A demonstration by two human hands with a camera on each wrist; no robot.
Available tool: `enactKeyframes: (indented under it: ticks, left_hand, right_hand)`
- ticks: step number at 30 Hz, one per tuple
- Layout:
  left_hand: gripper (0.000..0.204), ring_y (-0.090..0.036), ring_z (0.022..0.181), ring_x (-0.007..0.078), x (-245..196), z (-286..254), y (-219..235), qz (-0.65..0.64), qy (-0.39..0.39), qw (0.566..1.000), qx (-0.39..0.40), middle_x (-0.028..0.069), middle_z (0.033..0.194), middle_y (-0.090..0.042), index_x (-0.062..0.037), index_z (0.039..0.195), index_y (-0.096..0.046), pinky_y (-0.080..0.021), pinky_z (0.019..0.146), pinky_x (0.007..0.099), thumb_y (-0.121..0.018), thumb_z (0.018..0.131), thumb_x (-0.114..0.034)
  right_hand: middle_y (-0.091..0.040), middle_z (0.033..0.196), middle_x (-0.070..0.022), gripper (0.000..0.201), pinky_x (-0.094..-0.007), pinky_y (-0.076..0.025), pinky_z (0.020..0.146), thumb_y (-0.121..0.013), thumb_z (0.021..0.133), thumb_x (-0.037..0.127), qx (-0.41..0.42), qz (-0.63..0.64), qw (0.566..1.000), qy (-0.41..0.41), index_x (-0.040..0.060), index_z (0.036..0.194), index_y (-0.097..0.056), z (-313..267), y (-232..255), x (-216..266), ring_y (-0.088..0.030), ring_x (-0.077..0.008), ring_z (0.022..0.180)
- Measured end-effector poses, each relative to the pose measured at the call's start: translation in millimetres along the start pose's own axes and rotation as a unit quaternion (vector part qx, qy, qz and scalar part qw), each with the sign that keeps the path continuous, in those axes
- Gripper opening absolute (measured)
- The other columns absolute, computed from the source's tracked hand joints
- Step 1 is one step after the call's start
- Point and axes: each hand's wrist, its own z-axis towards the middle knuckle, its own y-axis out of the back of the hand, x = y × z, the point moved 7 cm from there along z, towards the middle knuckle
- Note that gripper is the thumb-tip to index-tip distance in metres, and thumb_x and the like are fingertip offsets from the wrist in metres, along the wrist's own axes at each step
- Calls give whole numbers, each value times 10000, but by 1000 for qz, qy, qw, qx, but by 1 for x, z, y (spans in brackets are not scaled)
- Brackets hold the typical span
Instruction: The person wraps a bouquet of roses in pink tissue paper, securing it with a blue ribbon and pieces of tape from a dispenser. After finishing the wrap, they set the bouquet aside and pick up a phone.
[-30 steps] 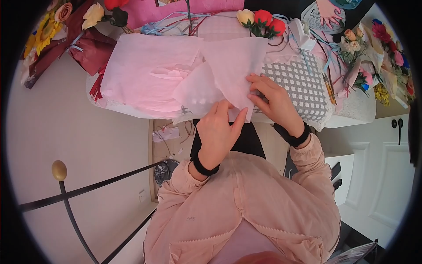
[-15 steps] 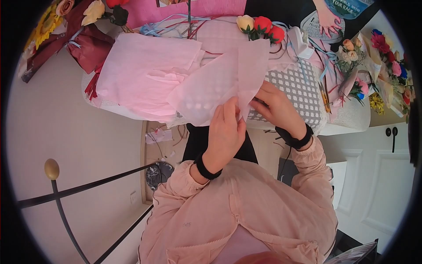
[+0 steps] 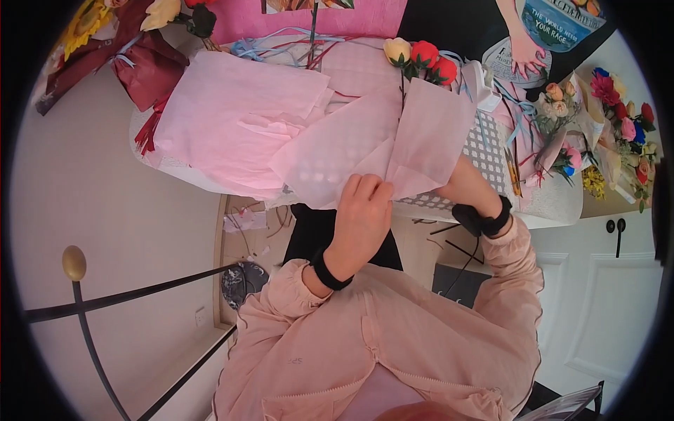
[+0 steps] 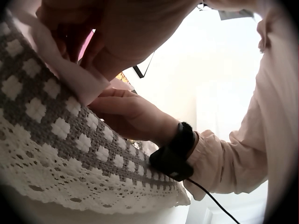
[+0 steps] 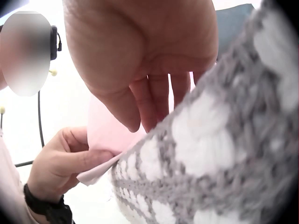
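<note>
A sheet of thin pink wrapping paper (image 3: 337,144) lies over the front of the table, its right part folded up as a flap (image 3: 432,144). With thumb and fingers my left hand (image 3: 364,221) pinches the paper's near edge at the fold. My right hand (image 3: 469,186) is under the flap, so its fingers are hidden in the head view. In the right wrist view the right hand (image 5: 145,51) has its fingers extended against the paper. A dark stem (image 3: 403,105) runs down from the cream rose (image 3: 397,50) behind the flap's edge.
A grey and white crocheted cloth (image 3: 484,144) covers the table. A stack of pink paper (image 3: 232,119) lies left. Red roses (image 3: 424,53), a white box-like object (image 3: 481,84) and ribbons (image 3: 270,45) lie behind. Bouquets (image 3: 625,119) stand right; a maroon-wrapped one (image 3: 140,67) is left.
The paper's right part has swung rightward into a wide flap. My right hand has gone from on top of the paper to beneath it. My left hand keeps to the near edge.
</note>
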Motion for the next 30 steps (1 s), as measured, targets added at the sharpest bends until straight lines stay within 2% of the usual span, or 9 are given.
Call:
enactKeyframes:
  ticks: [6, 9, 12, 15, 18, 20, 22, 27, 30]
  left_hand:
    - [223, -543, 842, 315, 2, 0, 0, 3, 1, 1000, -8, 116, 879, -566, 10, 905, -635, -467, 722, 392, -653, 688, 56]
    - [209, -545, 840, 315, 1, 0, 1, 0, 2, 1000, -10, 117, 873, -569, 11, 899, -638, -469, 722, 391, -656, 694, 49]
    - [200, -547, 833, 315, 2, 1, 1, -1, 0, 1000, -13, 116, 862, -571, 10, 897, -639, -470, 719, 389, -657, 701, 45]
    - [192, -550, 820, 315, 1, 1, 2, -2, -4, 1000, -18, 114, 852, -572, 10, 895, -639, -471, 710, 388, -658, 707, 44]
    - [184, -553, 803, 314, 2, 0, 3, -1, -6, 1000, -27, 113, 847, -573, 8, 888, -637, -471, 693, 387, -660, 709, 43]
    - [175, -554, 792, 314, 4, -1, 4, 4, -2, 1000, -30, 114, 848, -575, 7, 879, -634, -471, 683, 386, -662, 710, 42]
    - [193, -554, 786, 316, 7, -2, 5, 16, -4, 999, -33, 115, 853, -577, 2, 896, -626, -471, 678, 385, -660, 711, 46]
    - [283, -557, 816, 321, 3, 1, 6, 7, 17, 999, -35, 119, 883, -575, -15, 971, -613, -478, 696, 386, -652, 700, 57]
    - [324, -557, 853, 317, 1, 1, 4, 8, -21, 999, -31, 118, 914, -578, -18, 1001, -613, -483, 721, 383, -644, 690, 64]
  right_hand:
    - [-614, 1184, -157, 369, -367, -438, 960, -649, 822, 111, -69, 14, 997, -40, -2, 1170, -596, 27, 44, -39, -577, -293, 1123]
    - [-603, 1208, -141, 389, -360, -425, 981, -649, 827, 143, -145, -20, 988, 54, 10, 1188, -594, 50, 58, -30, -564, -289, 1142]
    - [-595, 1222, -136, 334, -342, -416, 988, -652, 817, 168, -73, 56, 990, 107, 2, 1106, -632, 73, 56, -24, -552, -239, 1158]
    - [-639, 1123, -103, 215, -296, -463, 904, -626, 847, 171, 84, 204, 973, 74, 12, 985, -669, 92, 40, -47, -600, -166, 1046]
    - [-683, 927, -52, 114, -246, -503, 739, -628, 847, 120, 84, 346, 933, -48, 25, 889, -675, 103, 23, -78, -635, -100, 828]
    - [-676, 814, -14, 85, -228, -496, 635, -632, 844, 91, 47, 229, 972, -17, 32, 886, -676, 105, 19, -90, -619, -74, 704]
    - [-670, 747, 7, 67, -217, -488, 569, -642, 832, 65, 39, 196, 979, -35, 36, 880, -677, 108, 16, -96, -608, -56, 636]
    - [-646, 719, 25, 38, -210, -467, 518, -650, 826, 56, 83, 218, 961, -145, 38, 850, -673, 107, 6, -93, -587, -34, 615]
    - [-622, 702, 34, 55, -203, -455, 535, -633, 846, 79, 32, 176, 984, 5, 37, 817, -653, 110, 9, -89, -568, -27, 615]
